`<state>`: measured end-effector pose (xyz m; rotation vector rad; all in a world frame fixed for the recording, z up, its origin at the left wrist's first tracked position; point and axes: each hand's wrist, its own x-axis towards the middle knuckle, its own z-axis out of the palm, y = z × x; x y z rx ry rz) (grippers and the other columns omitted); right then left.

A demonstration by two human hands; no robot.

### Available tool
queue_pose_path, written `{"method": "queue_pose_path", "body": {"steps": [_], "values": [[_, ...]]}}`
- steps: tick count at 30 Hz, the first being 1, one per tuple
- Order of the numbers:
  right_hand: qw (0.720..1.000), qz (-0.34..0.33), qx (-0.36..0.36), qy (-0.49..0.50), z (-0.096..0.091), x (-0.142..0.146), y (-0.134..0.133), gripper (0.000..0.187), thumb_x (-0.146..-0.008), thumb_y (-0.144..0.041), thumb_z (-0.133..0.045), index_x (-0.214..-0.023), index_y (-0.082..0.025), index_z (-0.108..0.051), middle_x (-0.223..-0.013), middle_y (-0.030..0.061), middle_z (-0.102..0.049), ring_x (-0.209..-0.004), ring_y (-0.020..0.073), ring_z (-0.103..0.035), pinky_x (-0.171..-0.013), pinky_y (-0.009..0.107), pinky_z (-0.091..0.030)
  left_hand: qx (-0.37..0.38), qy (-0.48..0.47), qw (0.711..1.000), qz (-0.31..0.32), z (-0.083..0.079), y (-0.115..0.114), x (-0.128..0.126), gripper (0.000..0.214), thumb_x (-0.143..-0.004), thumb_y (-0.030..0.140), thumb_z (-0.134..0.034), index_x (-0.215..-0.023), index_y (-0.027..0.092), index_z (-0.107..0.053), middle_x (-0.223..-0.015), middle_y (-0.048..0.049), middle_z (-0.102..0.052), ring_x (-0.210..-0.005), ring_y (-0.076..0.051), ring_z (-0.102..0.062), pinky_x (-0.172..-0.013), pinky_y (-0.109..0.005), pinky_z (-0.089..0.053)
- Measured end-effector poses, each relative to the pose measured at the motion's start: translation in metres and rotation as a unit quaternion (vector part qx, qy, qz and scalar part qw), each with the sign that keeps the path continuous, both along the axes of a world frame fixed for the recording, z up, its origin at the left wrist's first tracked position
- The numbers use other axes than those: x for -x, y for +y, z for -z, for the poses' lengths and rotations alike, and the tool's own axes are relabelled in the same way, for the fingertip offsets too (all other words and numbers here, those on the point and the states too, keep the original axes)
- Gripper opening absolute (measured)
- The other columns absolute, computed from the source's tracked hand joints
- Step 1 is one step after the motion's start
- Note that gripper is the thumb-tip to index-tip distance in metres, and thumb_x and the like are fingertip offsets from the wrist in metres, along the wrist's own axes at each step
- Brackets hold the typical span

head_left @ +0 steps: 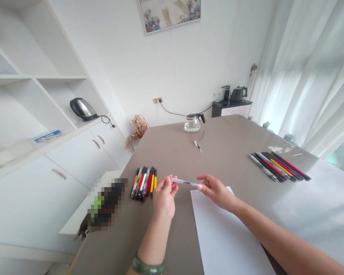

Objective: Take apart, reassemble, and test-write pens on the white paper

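Note:
A clear-barrelled pen point(185, 182) is held level above the table, between both hands. My left hand point(164, 196) pinches its left end between thumb and fingers. At the other end, my right hand point(216, 192) has its thumb against the pen, with the index finger stretched out above. Just left of my left hand lies a bunch of pens point(143, 184) in black, red, yellow, white and clear. Under my right hand is a notepad of white paper point(227, 236). A pen cap and a short pen piece point(198, 146) seem to lie farther back.
A second row of pens point(279, 166) lies at the right of the brown table point(172, 143). A glass pot point(192, 123) with clear liquid stands near the far edge. Left of the table, a blurred-out patch point(107, 204) hides some things. White cabinets point(74, 164) stand along the left.

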<state>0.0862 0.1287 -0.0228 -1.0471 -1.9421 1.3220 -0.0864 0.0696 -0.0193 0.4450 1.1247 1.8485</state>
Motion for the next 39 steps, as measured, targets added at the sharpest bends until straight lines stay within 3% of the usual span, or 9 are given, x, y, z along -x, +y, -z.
{"method": "queue_pose_path", "body": {"steps": [3,7,13,16,19,24,31,36,39], "values": [[0.999,0.022,-0.026,0.022,0.0001,0.0012,-0.0014,0.032,-0.073,-0.05,-0.045,-0.082,-0.019,-0.046,-0.059,-0.0033,-0.042,-0.05,0.0088,-0.036,-0.046,0.02,-0.031,-0.003,-0.007,1.0,-0.003,-0.0001,0.0001,-0.0006,0.022,-0.069,0.03,-0.062,-0.085,0.016,-0.059,-0.088,-0.0087,-0.064,-0.076,-0.013,-0.06,-0.075,-0.028,-0.042],[1.0,0.003,0.02,-0.01,0.0001,0.0011,-0.0018,0.043,-0.079,-0.053,-0.027,-0.059,-0.018,-0.04,-0.049,-0.0042,-0.035,-0.043,0.0072,-0.029,-0.042,0.021,-0.026,-0.012,-0.015,0.999,0.027,-0.0023,-0.0008,-0.0041,0.02,-0.069,0.029,-0.062,-0.083,0.015,-0.059,-0.089,-0.0093,-0.064,-0.082,-0.016,-0.06,-0.077,-0.029,-0.041],[0.999,-0.001,-0.004,0.054,0.0009,0.001,-0.0011,0.034,-0.07,-0.048,-0.051,-0.087,-0.019,-0.047,-0.06,-0.0036,-0.046,-0.05,0.0081,-0.039,-0.046,0.02,-0.032,0.0,-0.026,1.0,-0.008,-0.0049,-0.0007,-0.0034,0.016,-0.071,0.026,-0.061,-0.083,0.016,-0.058,-0.088,-0.0083,-0.064,-0.084,-0.015,-0.06,-0.078,-0.028,-0.041],[1.0,0.006,-0.004,0.023,0.0008,0.0005,-0.0007,0.031,-0.073,-0.048,-0.045,-0.07,-0.018,-0.048,-0.057,-0.0029,-0.046,-0.048,0.0076,-0.038,-0.044,0.02,-0.03,-0.002,-0.03,1.0,0.004,-0.0057,-0.001,-0.003,0.017,-0.072,0.026,-0.059,-0.085,0.016,-0.058,-0.092,-0.0094,-0.063,-0.085,-0.016,-0.06,-0.078,-0.029,-0.041],[1.0,0.006,0.015,-0.024,0.0003,0.0001,-0.0006,0.045,-0.079,-0.052,-0.03,-0.054,-0.017,-0.044,-0.046,-0.0037,-0.038,-0.041,0.0067,-0.031,-0.04,0.02,-0.026,-0.002,-0.031,0.999,0.025,-0.006,-0.0015,-0.0042,0.02,-0.073,0.027,-0.059,-0.088,0.015,-0.058,-0.093,-0.0108,-0.063,-0.087,-0.018,-0.059,-0.079,-0.03,-0.041],[0.999,0.0,-0.004,0.035,-0.0005,0.0016,-0.0019,0.032,-0.07,-0.047,-0.051,-0.085,-0.019,-0.05,-0.058,-0.0037,-0.046,-0.049,0.0081,-0.039,-0.044,0.019,-0.031,-0.002,-0.034,0.999,0.002,-0.0065,-0.0008,-0.0045,0.018,-0.073,0.027,-0.059,-0.086,0.016,-0.058,-0.09,-0.0093,-0.064,-0.086,-0.017,-0.059,-0.079,-0.029,-0.041],[1.0,-0.006,0.028,-0.005,-0.0031,0.0004,-0.0044,0.045,-0.079,-0.052,-0.028,-0.065,-0.016,-0.052,-0.047,-0.0035,-0.04,-0.042,0.0074,-0.034,-0.041,0.02,-0.028,-0.011,-0.047,0.998,0.045,-0.0084,-0.0018,-0.0055,0.021,-0.074,0.028,-0.058,-0.091,0.017,-0.057,-0.094,-0.0099,-0.063,-0.089,-0.017,-0.058,-0.079,-0.029,-0.041],[0.999,0.008,0.006,0.052,-0.0022,0.0023,-0.005,0.032,-0.071,-0.048,-0.05,-0.085,-0.019,-0.049,-0.058,-0.0034,-0.046,-0.049,0.0082,-0.039,-0.044,0.019,-0.031,-0.01,-0.045,0.999,0.028,-0.0081,-0.0025,-0.0053,0.022,-0.073,0.027,-0.058,-0.093,0.018,-0.057,-0.093,-0.009,-0.063,-0.088,-0.016,-0.058,-0.078,-0.027,-0.041],[0.999,0.013,0.017,0.024,-0.0015,0.0022,-0.0052,0.035,-0.076,-0.05,-0.04,-0.067,-0.018,-0.047,-0.053,-0.0027,-0.045,-0.045,0.0077,-0.037,-0.042,0.02,-0.029,-0.022,-0.042,0.998,0.048,-0.0083,-0.0031,-0.0071,0.022,-0.073,0.028,-0.058,-0.093,0.018,-0.057,-0.095,-0.0087,-0.063,-0.089,-0.017,-0.058,-0.079,-0.029,-0.041]]}}
